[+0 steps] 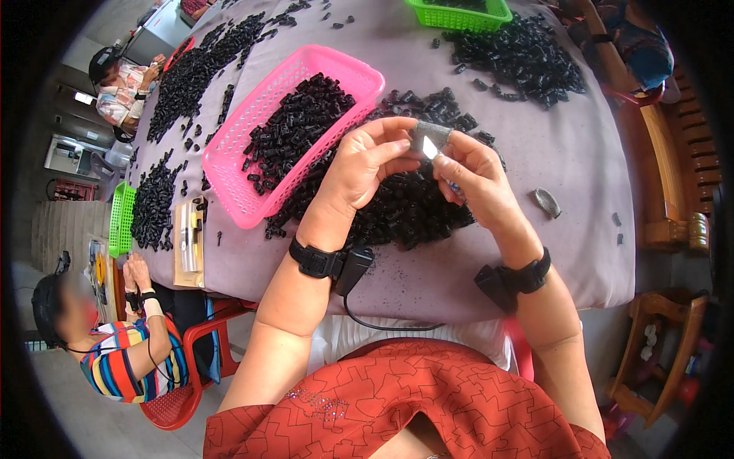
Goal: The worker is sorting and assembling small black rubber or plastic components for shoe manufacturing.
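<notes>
My right hand (478,172) is closed around a small knife with a blue-patterned handle (454,187); its bright pointed blade (430,148) faces my other hand. Grey mesh-like material (436,133) covers or lies at the tip of my right index finger. Opposite it, my left hand (367,157) is closed in a pinch, fingertips meeting the blade area. What it pinches looks small and dark, largely hidden by the fingers. Below both hands spreads a heap of small black plastic parts (405,206). Beside it stands a pink perforated basket (243,208) partly filled with the same parts.
A grey cloth-like scrap (547,203) lies to the right. More black parts (527,61) surround a green basket (459,17) at the far side. Leftward are further heaps, another green basket (121,218) and a tool packet (189,243). Other people sit around the table.
</notes>
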### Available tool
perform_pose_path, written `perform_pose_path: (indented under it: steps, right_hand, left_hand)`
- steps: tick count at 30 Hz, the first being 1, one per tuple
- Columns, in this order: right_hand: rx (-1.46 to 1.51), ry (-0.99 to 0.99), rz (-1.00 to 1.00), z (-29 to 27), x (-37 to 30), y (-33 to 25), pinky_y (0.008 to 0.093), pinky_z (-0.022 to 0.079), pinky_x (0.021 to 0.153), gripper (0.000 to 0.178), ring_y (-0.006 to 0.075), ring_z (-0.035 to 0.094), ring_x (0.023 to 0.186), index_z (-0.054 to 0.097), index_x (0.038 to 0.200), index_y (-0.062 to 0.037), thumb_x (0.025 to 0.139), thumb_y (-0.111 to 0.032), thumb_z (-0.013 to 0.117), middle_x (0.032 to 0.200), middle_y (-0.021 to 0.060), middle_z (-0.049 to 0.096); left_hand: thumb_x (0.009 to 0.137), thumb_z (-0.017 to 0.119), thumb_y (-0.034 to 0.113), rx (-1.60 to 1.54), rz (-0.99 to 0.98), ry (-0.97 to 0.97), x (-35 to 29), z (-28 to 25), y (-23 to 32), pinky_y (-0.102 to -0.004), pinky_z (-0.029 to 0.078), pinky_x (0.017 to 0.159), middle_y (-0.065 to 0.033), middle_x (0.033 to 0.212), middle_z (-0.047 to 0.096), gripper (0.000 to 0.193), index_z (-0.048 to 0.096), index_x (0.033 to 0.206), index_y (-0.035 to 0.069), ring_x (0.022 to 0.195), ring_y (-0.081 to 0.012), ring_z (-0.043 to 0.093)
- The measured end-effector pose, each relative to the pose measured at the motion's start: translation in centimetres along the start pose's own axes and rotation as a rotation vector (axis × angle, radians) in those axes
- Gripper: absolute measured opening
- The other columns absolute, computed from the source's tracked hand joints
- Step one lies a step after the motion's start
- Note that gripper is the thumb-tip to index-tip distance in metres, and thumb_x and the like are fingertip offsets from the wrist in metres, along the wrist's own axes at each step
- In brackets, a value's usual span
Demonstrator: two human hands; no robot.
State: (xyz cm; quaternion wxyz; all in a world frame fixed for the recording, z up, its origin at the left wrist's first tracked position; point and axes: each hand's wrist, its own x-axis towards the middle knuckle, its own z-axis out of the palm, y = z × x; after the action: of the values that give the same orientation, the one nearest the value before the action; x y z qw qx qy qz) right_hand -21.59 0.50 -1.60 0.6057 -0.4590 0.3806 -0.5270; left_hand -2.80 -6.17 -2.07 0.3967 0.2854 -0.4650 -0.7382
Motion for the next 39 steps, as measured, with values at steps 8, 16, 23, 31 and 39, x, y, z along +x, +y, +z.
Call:
perform_pose_path:
  steps: [8, 16, 23, 31, 39]
  right_hand:
    - [-0.047, -0.044, 0.055, 0.2, -0.1, 0.2, 0.0166, 0.035, 0.044, 0.022, 0.0023, 0.05, 0.053, 0.06, 0.106, -0.0006, 0.089, -0.014, 0.065, 0.074, -0.0016, 0.058]
    - [0.046, -0.054, 0.019, 0.4, 0.0, 0.2, 0.0169, 0.034, 0.043, 0.041, 0.0035, 0.05, 0.053, 0.051, 0.126, -0.0031, 0.089, -0.014, 0.065, 0.075, -0.0003, 0.058]
    - [0.217, -0.206, 0.117, 0.4, -0.2, 0.1, 0.0165, 0.033, 0.043, 0.048, 0.004, 0.05, 0.053, 0.047, 0.133, -0.0031, 0.09, -0.015, 0.065, 0.075, -0.0002, 0.058]
    - [0.115, -0.126, 0.088, 0.3, -0.2, 0.1, 0.0165, 0.034, 0.045, 0.038, 0.003, 0.048, 0.054, 0.057, 0.12, -0.0011, 0.088, -0.018, 0.068, 0.074, -0.0014, 0.057]
    - [0.056, -0.081, 0.042, 0.3, -0.1, 0.0, 0.0164, 0.035, 0.046, 0.035, 0.0023, 0.048, 0.056, 0.058, 0.117, -0.0006, 0.088, -0.018, 0.069, 0.073, -0.0028, 0.056]
  left_hand:
    - [0.089, 0.064, 0.007, -0.174, -0.019, 0.067, 0.5, -1.0, -0.8, -0.0291, 0.058, 0.074, -0.0057, 0.097, 0.065, 0.029, 0.059, 0.116, 0.002, 0.084, -0.0141, 0.066]
    - [0.091, 0.061, 0.008, -0.244, -0.031, 0.028, 0.5, -1.0, -1.0, -0.0262, 0.057, 0.075, -0.006, 0.099, 0.066, 0.033, 0.055, 0.123, 0.003, 0.082, -0.0124, 0.066]
    - [0.086, 0.068, 0.008, -0.282, -0.021, -0.077, 0.4, -0.1, -1.0, -0.0269, 0.058, 0.073, -0.0038, 0.1, 0.062, 0.048, 0.048, 0.129, 0.004, 0.086, -0.0142, 0.064]
    - [0.091, 0.064, 0.014, -0.276, -0.074, -0.082, 0.3, 0.1, -1.2, -0.0265, 0.057, 0.077, -0.006, 0.105, 0.065, 0.044, 0.047, 0.13, 0.003, 0.09, -0.0129, 0.066]
    - [0.093, 0.06, 0.018, -0.204, -0.164, -0.135, 0.2, -0.5, -0.7, -0.0263, 0.058, 0.076, -0.0062, 0.106, 0.065, 0.042, 0.047, 0.13, 0.002, 0.088, -0.0119, 0.066]
